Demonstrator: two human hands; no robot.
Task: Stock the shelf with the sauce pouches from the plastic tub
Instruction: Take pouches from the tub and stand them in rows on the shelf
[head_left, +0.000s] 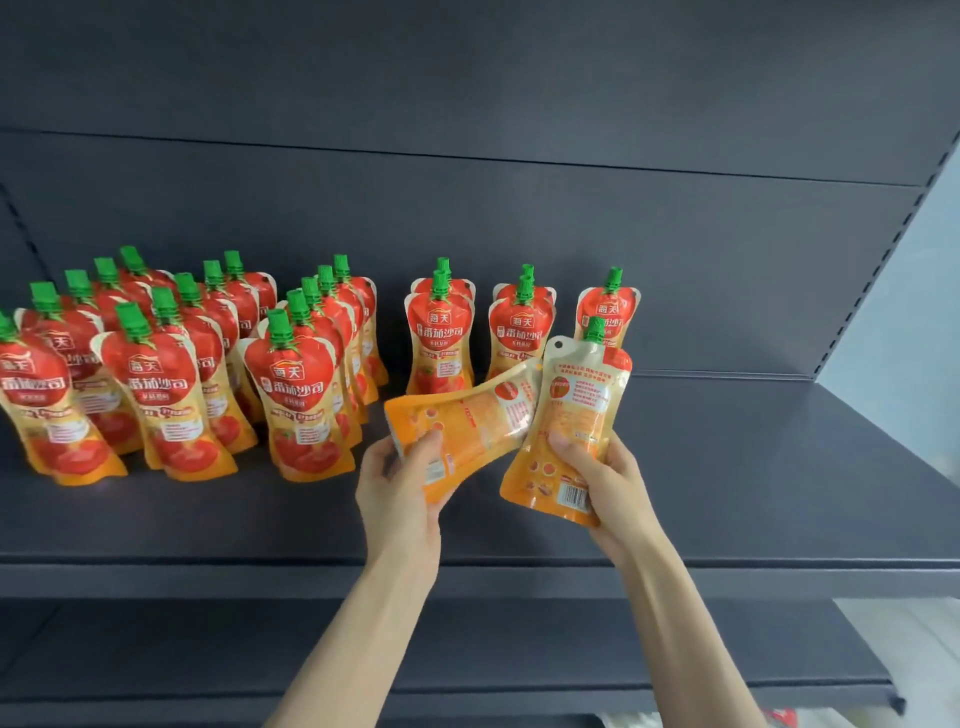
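Red and orange sauce pouches with green caps stand in rows on the dark shelf (727, 467). Several full rows (156, 374) fill the left. Shorter rows stand at the middle (439, 338), (519, 332), and a single pouch (609, 306) at the right. My left hand (400, 493) grips a pouch (467, 421) lying sideways, back side facing me. My right hand (613, 483) holds another pouch (571, 415) upright, cap up, its back with barcode toward me, just in front of the single pouch. The plastic tub is out of view.
The shelf's back panel (467, 208) rises behind the rows. A lower shelf (156, 649) sits beneath. Bare shelf surface lies right of the pouches and along the front edge (208, 566). A pale wall (909, 312) is at the right.
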